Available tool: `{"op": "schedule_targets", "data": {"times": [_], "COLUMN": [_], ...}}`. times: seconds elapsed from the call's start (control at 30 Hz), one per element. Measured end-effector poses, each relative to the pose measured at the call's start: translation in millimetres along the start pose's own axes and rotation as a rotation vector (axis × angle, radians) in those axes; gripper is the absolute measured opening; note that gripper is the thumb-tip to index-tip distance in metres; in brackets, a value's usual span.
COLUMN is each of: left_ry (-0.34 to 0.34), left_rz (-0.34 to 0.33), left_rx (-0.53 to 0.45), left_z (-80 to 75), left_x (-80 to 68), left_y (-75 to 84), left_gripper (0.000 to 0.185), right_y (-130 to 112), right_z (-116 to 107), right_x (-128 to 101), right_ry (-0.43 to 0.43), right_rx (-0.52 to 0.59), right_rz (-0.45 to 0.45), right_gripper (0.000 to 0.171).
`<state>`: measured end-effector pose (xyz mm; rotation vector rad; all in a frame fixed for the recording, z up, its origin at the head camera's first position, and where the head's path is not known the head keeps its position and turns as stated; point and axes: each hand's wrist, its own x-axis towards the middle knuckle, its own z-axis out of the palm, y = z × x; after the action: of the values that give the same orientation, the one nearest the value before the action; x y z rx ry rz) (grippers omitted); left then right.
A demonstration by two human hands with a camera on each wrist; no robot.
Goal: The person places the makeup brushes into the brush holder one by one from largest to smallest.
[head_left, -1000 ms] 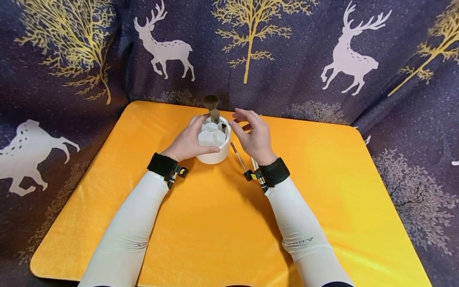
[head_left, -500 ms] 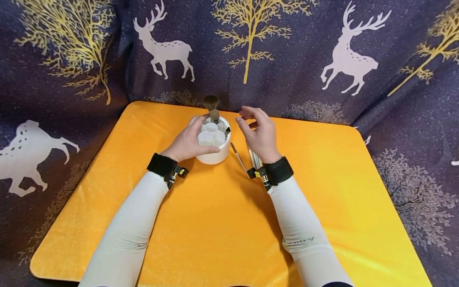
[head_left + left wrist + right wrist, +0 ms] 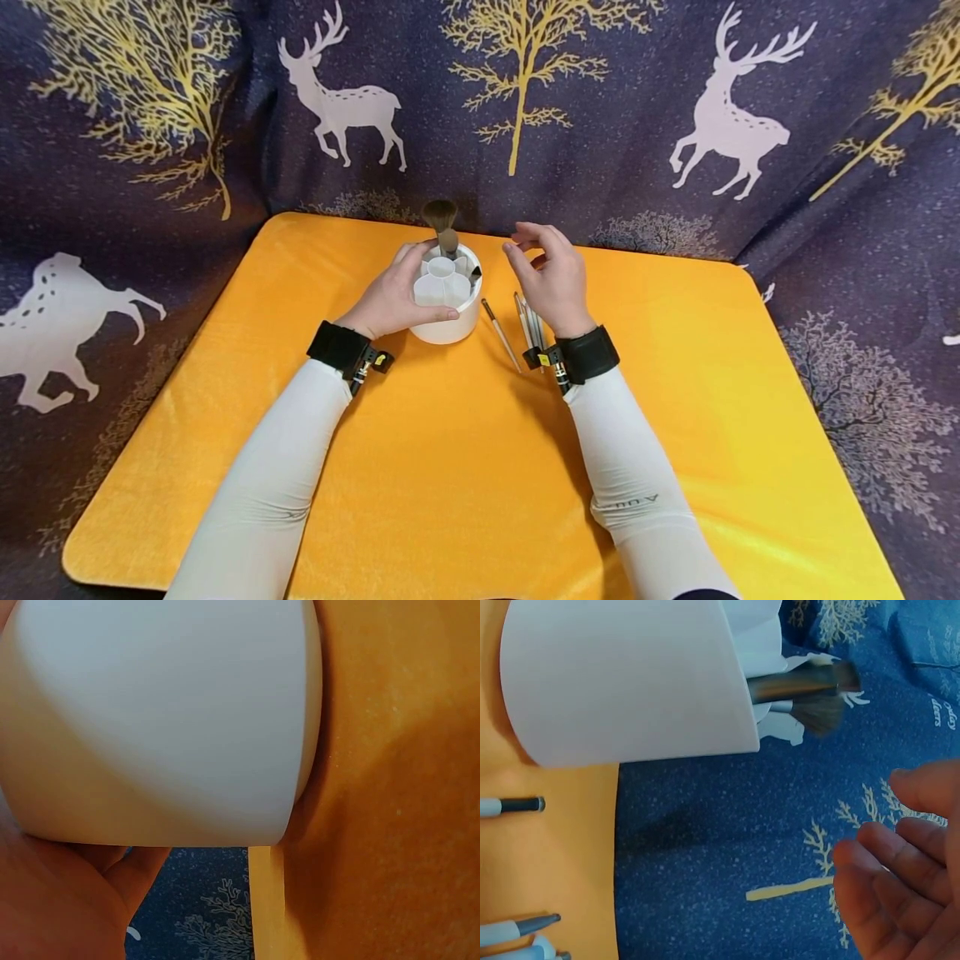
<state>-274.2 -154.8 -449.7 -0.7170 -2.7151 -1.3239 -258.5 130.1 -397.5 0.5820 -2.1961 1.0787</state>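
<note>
Right now the left hand (image 3: 393, 293) wraps its curled fingers and thumb round one white round compartmented plastic holder (image 3: 447, 302) on the orange-covered bench (image 3: 420, 467). Beside it hovers the right hand (image 3: 551, 279), fingers loosely spread, empty. One fluffy brown brush (image 3: 441, 218) stands in the holder; several thin brushes (image 3: 525, 321) lie nearby, uncountable.

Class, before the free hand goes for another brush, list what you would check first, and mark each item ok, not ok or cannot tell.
1. Left hand grips the white holder: ok.
2. Holder upright on the orange mat: ok.
3. Right hand holds nothing: ok.
4. Loose brushes lie beside the holder, near the right hand: ok.
5. Empty compartments left besides the big brush: ok.
6. Number of loose brushes: cannot tell.
</note>
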Motion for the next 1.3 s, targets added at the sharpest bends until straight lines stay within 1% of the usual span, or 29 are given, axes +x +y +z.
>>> {"op": "schedule_targets", "data": {"times": [0.43,0.7,1.03,1.3], "left_ry": [0.006,0.003,0.001,0.002], "left_rz": [0.001,-0.001,-0.007,-0.011], "left_rx": [0.002,-0.012,-0.004,-0.004], "left_z": [-0.4,-0.3,0.1,0.5], "left_x": [-1.0,-1.7,-1.0,-0.4], "left_y": [0.2,1.3,0.7,1.9], "left_gripper": [0.116,0.115,0.117,0.117], "right_y": [8.7,16.2,24.3,34.8], "right_z": [-3.8,-6.9,-11.2,-14.4], "right_x": [1.4,1.3,2.9,3.3], "right_ry": [-0.012,-0.035,-0.052,-0.057], "right_rx": [-0.095,-0.151,-0.195,-0.233], "right_rz": [0.097,0.137,0.238,0.335], "right_gripper": [0.036,0.036,0.036,0.036]}}
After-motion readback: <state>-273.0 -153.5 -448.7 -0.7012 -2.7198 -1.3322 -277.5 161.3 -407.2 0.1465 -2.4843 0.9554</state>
